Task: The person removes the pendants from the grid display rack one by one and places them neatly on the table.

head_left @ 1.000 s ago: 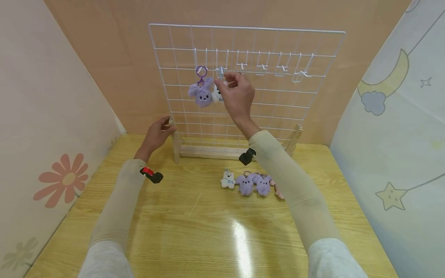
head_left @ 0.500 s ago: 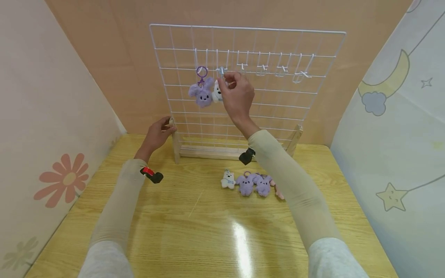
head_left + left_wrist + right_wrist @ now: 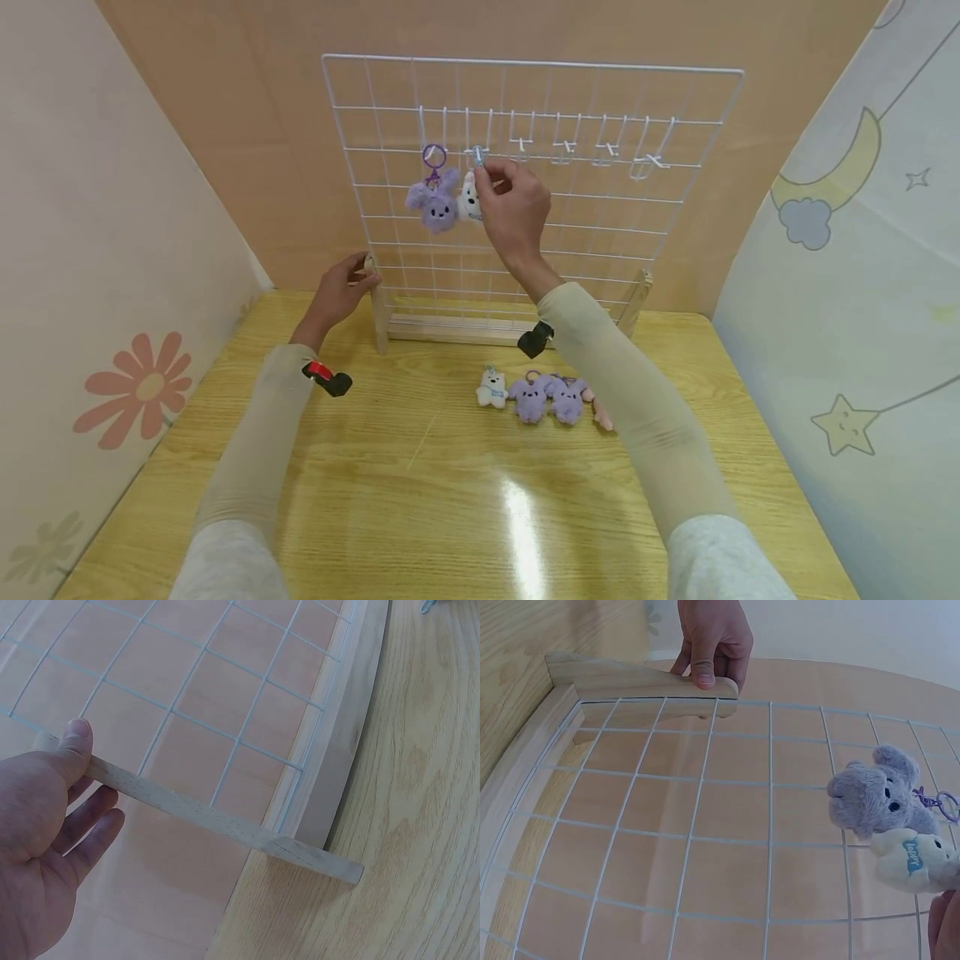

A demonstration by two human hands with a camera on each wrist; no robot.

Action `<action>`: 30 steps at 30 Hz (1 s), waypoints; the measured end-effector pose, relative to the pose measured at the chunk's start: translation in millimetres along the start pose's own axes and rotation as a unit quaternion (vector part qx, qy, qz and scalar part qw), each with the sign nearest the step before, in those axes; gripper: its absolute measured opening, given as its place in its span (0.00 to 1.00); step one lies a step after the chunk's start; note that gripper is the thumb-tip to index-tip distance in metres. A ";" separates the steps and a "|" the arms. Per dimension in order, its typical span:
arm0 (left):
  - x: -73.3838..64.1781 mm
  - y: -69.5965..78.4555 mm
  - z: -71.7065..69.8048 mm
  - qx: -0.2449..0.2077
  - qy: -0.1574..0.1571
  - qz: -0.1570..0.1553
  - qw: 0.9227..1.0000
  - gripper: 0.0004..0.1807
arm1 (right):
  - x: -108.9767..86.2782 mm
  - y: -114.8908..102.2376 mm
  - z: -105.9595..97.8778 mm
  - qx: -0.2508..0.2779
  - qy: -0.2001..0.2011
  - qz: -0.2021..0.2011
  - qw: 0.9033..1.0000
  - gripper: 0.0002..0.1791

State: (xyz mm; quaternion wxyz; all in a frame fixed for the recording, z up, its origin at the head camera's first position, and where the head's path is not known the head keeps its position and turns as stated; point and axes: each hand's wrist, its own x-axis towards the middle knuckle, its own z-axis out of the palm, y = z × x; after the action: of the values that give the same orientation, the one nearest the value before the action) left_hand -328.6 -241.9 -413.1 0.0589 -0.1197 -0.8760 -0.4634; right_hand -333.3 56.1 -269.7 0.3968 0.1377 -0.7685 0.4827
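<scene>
My right hand (image 3: 517, 204) pinches the white plush keychain (image 3: 468, 200) near its top, at the second hook from the left on the white wire grid rack. Its pale blue ring (image 3: 478, 155) is at that hook; whether the hook bears its weight I cannot tell. A purple plush keychain (image 3: 435, 208) hangs from the first hook by a purple ring, right beside the white one in the right wrist view. My left hand (image 3: 337, 292) holds the top of the rack's left wooden post (image 3: 180, 806), thumb on one side and fingers on the other.
Several hooks (image 3: 567, 148) continue along the grid to the right. On the table below lie another white plush keychain (image 3: 492, 389), two purple ones (image 3: 531, 400) and a pink one (image 3: 602, 412), partly behind my right sleeve. Patterned walls stand at both sides.
The right fingers shift slightly at the top of the white plush keychain, and its pale blue ring tilts a little. My left hand stays on the post.
</scene>
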 end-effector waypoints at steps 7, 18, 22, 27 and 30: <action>-0.5 1.1 -0.1 0.007 0.000 0.003 1.000 0.35 | -1.7 -0.8 -3.0 0.031 0.002 0.011 0.999 0.09; -0.7 1.1 -0.4 0.009 0.000 0.013 1.000 0.34 | -6.2 -6.0 -15.0 0.059 -0.002 -0.016 0.998 0.10; -1.2 2.8 -0.3 0.007 0.003 0.012 1.000 0.33 | -8.4 -10.0 -18.6 0.068 -0.008 -0.021 0.997 0.09; -1.1 4.4 0.3 0.006 0.005 0.010 1.000 0.32 | -12.5 -14.5 -23.0 0.069 -0.015 -0.030 0.997 0.09; -1.0 4.9 0.5 0.006 0.006 0.010 1.000 0.32 | -15.3 -17.1 -25.9 0.070 -0.015 -0.037 0.997 0.09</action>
State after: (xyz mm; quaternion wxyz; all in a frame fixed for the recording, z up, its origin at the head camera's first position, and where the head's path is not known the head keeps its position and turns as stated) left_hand -326.4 -239.0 -409.7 0.0691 -0.1255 -0.8770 -0.4586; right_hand -300.9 67.0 -264.5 0.3924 0.2001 -0.7330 0.5183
